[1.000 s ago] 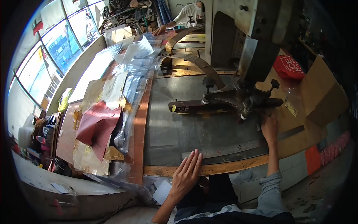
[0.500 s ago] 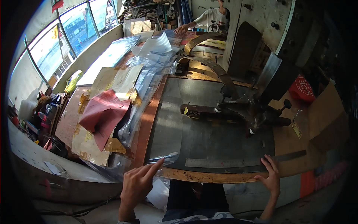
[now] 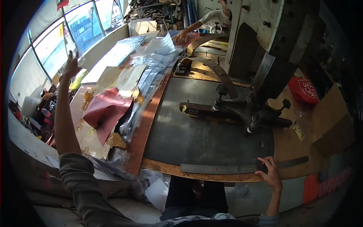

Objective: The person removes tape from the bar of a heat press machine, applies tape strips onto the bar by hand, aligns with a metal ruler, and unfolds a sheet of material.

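Observation:
My left hand (image 3: 71, 67) is raised at the far left in front of the windows, arm stretched out. Its fingers point up and look apart; a pale blur shows around the fingertips, and I cannot make out what it is. My right hand (image 3: 270, 172) is at the front edge of the dark metal plate (image 3: 170, 142). Its fingers and thumb close across a steel ruler (image 3: 219, 168) lying flat along that edge. Over the plate stands a dark cast-metal arm (image 3: 200, 109) with screw knobs, part of a large press (image 3: 278, 73).
Clear plastic sheets (image 3: 157, 62) and cardboard (image 3: 113, 79) with a red piece of material (image 3: 107, 111) lie left of the plate. A co-worker's hand (image 3: 181, 36) rests at the far end. An open cardboard box (image 3: 332, 121) and a red bag (image 3: 303, 90) stand right.
My left hand has swung from the plate's front left corner up to the far left. The clear strip there is gone from the plate. My right hand stays at the ruler, its fingers more curled.

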Motion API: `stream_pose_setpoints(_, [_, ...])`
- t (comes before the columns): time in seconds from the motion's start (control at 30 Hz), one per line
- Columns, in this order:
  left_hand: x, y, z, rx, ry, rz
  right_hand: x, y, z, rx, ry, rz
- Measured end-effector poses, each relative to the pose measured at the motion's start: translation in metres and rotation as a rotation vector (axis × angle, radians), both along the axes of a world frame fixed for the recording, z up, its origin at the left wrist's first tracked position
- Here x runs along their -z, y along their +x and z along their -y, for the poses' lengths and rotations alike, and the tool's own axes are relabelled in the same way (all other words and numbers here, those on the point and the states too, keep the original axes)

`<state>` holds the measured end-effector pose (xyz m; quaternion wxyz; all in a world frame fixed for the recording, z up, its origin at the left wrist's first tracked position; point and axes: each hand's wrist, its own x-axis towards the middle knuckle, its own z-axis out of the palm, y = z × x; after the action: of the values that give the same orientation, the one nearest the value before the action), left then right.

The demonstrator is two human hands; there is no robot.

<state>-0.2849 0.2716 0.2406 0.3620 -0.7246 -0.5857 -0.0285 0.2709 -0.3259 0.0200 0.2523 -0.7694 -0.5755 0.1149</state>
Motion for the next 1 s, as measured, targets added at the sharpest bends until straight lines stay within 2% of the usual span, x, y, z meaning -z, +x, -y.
stream_pose_setpoints(0.03, [0.020,0.002,0.015,0.007,-0.308,0.153,-0.001,0.003,0.001,-0.017,-0.039,-0.007])
stream_pose_setpoints(0.07, [0.027,0.014,0.033,-0.101,-0.702,0.333,-0.001,0.003,0.000,-0.033,-0.016,0.018])
stream_pose_setpoints(0.1, [0.060,0.005,0.038,-0.019,-0.840,0.354,0.000,0.003,0.001,-0.043,0.010,0.043])
stream_pose_setpoints(0.17, [0.121,-0.003,0.060,0.161,-0.966,0.386,0.007,0.002,0.005,-0.077,0.121,0.187])
stream_pose_setpoints(0.2, [0.126,0.009,0.091,0.136,-1.013,0.395,0.011,0.004,0.004,-0.105,0.144,0.262])
stream_pose_setpoints(0.23, [0.143,0.007,0.101,0.109,-1.010,0.295,0.015,0.005,0.005,-0.129,0.162,0.333])
stream_pose_setpoints(0.33, [0.183,-0.026,0.088,0.135,-1.040,0.742,0.013,0.010,0.009,-0.275,0.188,0.632])
stream_pose_setpoints(0.43, [0.200,-0.063,0.050,0.005,-0.552,0.541,0.003,0.017,0.001,-0.507,0.255,0.906])
stream_pose_setpoints(0.47, [0.198,-0.074,0.046,0.195,-0.518,0.789,0.005,0.023,0.003,-0.541,0.246,0.948])
stream_pose_setpoints(0.53, [0.166,-0.072,0.059,0.097,-0.232,0.664,0.007,0.040,0.007,-0.608,0.230,1.037])
stream_pose_setpoints(0.6, [0.142,-0.080,0.063,0.110,0.021,0.884,0.000,0.051,0.010,-0.609,0.251,1.026])
stream_pose_setpoints(0.67, [0.122,-0.117,0.038,0.012,0.117,0.943,-0.002,0.069,0.023,-0.551,0.242,1.010])
stream_pose_setpoints(0.73, [0.091,-0.101,0.060,0.376,0.150,1.303,-0.009,0.089,0.032,-0.509,0.219,1.056])
stream_pose_setpoints(0.8, [0.055,-0.067,0.107,0.274,0.108,1.278,-0.007,0.104,0.044,-0.454,0.200,1.063])
stream_pose_setpoints(0.87, [0.042,-0.035,0.151,0.350,0.070,1.266,0.001,0.117,0.057,-0.381,0.183,1.039])
stream_pose_setpoints(0.93, [0.045,0.008,0.204,0.481,0.035,1.333,0.010,0.123,0.066,-0.259,0.232,0.987])
stream_pose_setpoints(1.0, [0.060,0.033,0.242,0.487,0.067,1.280,0.012,0.122,0.074,-0.165,0.252,0.900])
